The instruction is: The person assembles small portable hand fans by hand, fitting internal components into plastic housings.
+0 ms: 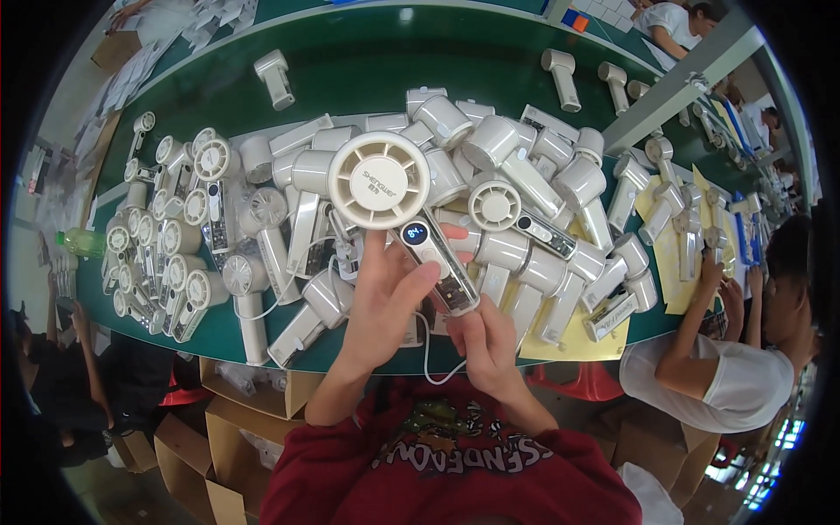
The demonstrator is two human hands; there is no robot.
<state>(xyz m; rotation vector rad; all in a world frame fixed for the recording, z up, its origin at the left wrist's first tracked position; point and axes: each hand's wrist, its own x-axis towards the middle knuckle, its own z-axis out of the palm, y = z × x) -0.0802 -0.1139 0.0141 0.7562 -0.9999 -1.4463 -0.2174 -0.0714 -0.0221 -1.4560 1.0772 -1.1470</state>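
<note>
"What is the left hand (381,297) doing?"

"It's clamped around the handle (451,284) of a white handheld fan (372,185), thumb across the front, fingertips showing past the far edge. The fan's round head is just beyond that hand, facing up."

"And the right hand (488,346)?"

"Thumb and fingers closed on the lower end of the same handle. A white cable (427,354) loops down just left of it; I can't tell whether it's plugged into the fan."

"Is anything lit?"

"Yes, a small round display (414,234) near the head, just above the left thumb."

"What lies around them?"

"A heap of similar fans (442,122) beyond both hands, spreading to either side on the green surface (350,87). A yellow sheet (560,350) lies right of the right hand, partly under some fans. Well left of the left hand there's a green bottle (80,243)."

"Anyone nearby?"

"A co-worker in white (717,376), well to the right of the right hand."
</note>
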